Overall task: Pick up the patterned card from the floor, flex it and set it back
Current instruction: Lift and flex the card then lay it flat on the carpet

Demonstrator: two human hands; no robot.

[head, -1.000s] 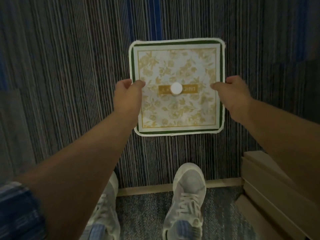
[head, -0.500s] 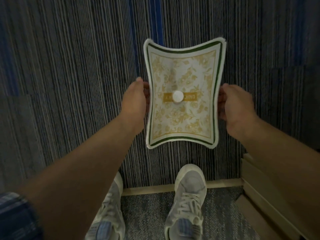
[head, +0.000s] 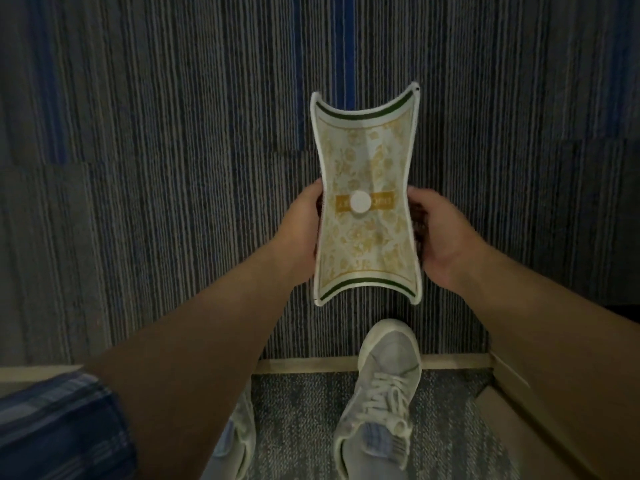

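Presently: patterned card (head: 367,174), bowed between left hand (head: 299,237) and right hand (head: 441,237), each grip closed on one side edge; squeezing harder risks a crease

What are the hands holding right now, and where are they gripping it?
The patterned card, bowed, gripped by left hand and right hand at its opposite side edges.

Floor: dark carpet (head: 156,168) showing fine pale stripes and 1 blue band (head: 323,36) | threshold: pale wooden strip (head: 304,366) lying across, meeting a mottled grey-blue carpet (head: 298,427) | right: light wooden boards (head: 540,420) | lighting: staying dim.
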